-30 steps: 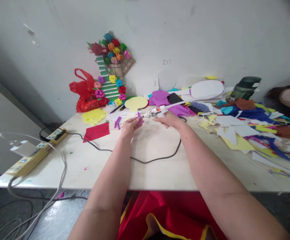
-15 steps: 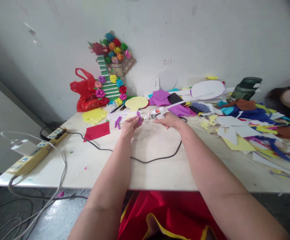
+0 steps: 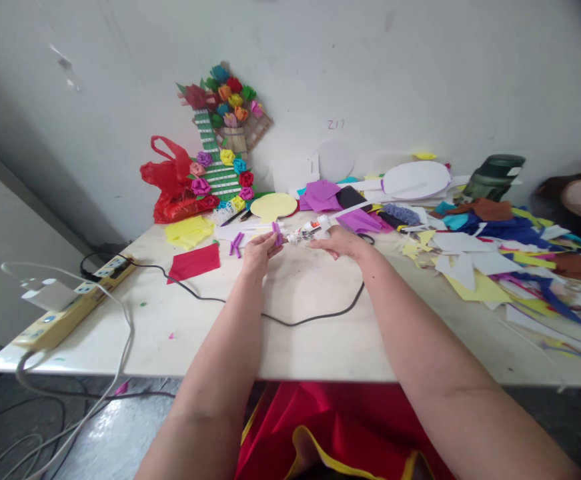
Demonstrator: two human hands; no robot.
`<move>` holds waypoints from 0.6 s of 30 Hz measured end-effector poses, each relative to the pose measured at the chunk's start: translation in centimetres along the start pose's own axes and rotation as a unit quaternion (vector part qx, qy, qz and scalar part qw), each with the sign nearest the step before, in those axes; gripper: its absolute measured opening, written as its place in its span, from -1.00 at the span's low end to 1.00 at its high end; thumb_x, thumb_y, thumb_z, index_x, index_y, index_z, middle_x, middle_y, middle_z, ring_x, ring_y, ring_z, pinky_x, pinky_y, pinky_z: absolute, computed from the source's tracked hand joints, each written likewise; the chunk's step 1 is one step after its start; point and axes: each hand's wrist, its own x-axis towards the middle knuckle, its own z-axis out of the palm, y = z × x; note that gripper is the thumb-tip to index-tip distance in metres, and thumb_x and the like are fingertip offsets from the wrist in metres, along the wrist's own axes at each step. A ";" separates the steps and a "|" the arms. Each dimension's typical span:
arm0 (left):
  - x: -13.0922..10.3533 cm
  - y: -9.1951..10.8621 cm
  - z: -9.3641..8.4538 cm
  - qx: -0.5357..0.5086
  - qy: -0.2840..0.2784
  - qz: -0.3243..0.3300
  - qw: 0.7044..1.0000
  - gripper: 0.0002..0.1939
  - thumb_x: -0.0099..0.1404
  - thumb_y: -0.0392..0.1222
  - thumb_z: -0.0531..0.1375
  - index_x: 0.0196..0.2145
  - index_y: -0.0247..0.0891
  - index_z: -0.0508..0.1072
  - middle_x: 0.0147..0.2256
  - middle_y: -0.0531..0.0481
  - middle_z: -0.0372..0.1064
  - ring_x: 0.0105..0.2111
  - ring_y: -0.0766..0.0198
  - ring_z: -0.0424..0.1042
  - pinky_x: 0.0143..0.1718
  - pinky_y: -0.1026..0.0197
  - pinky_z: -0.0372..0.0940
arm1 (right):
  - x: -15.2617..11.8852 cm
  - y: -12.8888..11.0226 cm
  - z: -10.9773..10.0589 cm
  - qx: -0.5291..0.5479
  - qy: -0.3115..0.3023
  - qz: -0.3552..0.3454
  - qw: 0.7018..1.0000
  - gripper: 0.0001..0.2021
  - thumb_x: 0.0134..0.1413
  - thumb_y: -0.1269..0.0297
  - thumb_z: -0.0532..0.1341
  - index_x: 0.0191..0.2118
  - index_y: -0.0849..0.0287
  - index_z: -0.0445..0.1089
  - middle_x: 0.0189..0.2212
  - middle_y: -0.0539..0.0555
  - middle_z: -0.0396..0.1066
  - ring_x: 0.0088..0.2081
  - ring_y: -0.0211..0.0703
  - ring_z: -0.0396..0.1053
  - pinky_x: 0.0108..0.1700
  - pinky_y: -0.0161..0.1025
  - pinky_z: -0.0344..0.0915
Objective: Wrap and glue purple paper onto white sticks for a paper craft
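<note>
My left hand (image 3: 261,255) pinches a small purple paper piece (image 3: 277,233) between thumb and fingertips. From the right, my right hand (image 3: 341,242) grips a white hot glue gun (image 3: 310,231), its nozzle pointing left at the purple piece. Whether the nozzle touches the paper I cannot tell. A long whitish stick (image 3: 355,209) sticks out behind the gun, up and to the right. Left of my left hand, crossed purple paper strips (image 3: 237,245) lie on the table. A red paper sheet (image 3: 195,262) is nearby, and a yellow paper oval (image 3: 273,207) lies beyond my hands.
A black cord (image 3: 290,325) loops across the table (image 3: 310,353) beneath my forearms to a power strip (image 3: 65,313) at left. Paper flowers (image 3: 225,160) and a red plastic bag (image 3: 170,187) stand against the wall. Paper scraps (image 3: 500,247) and a dark bottle (image 3: 493,177) crowd the right.
The purple piece in my left hand has tilted and shifted slightly left. The glue gun stays almost in place, turned a little in my right hand.
</note>
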 end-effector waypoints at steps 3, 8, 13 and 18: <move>0.0 -0.1 0.0 -0.003 -0.001 0.003 1.000 -0.76 -0.05 -0.21 0.29 -0.39 -0.37 0.46 -0.41 -0.07 0.44 -0.38 0.29 0.44 -0.23 0.20 0.31 | 0.0 0.0 0.0 0.003 -0.005 -0.003 1.000 -0.73 -0.17 0.18 0.29 -0.35 0.26 0.34 -0.79 -0.13 0.11 -0.77 -0.44 0.00 -0.74 -0.43 0.05; 0.2 -0.1 -0.2 -0.017 0.001 0.014 1.000 -0.74 -0.07 -0.20 0.30 -0.37 -0.37 0.46 -0.39 -0.09 0.45 -0.33 0.25 0.45 -0.20 0.18 0.30 | 0.0 0.5 -0.2 0.000 -0.010 -0.002 1.000 -0.74 -0.17 0.15 0.29 -0.48 0.23 0.28 -0.82 -0.12 0.09 -0.77 -0.42 0.02 -0.72 -0.41 0.07; 0.4 0.1 -0.4 -0.040 0.040 0.043 0.997 -0.73 -0.09 -0.19 0.32 -0.38 -0.34 0.46 -0.39 -0.08 0.45 -0.31 0.23 0.45 -0.17 0.16 0.29 | 1.0 2.4 -0.9 -0.014 0.060 0.010 0.998 -0.69 -0.15 0.07 0.26 -0.55 0.21 0.22 -0.79 -0.09 0.11 -0.74 -0.39 0.06 -0.68 -0.39 0.10; 0.1 0.3 -0.3 -0.049 0.031 0.029 0.998 -0.73 -0.06 -0.21 0.31 -0.37 -0.38 0.45 -0.39 -0.09 0.45 -0.32 0.24 0.46 -0.16 0.16 0.30 | 2.0 3.9 -1.1 -0.150 0.186 0.035 0.970 -0.65 -0.11 0.03 0.20 -0.27 0.21 0.37 -0.54 0.05 0.37 -0.57 -0.25 0.28 -0.53 -0.33 0.18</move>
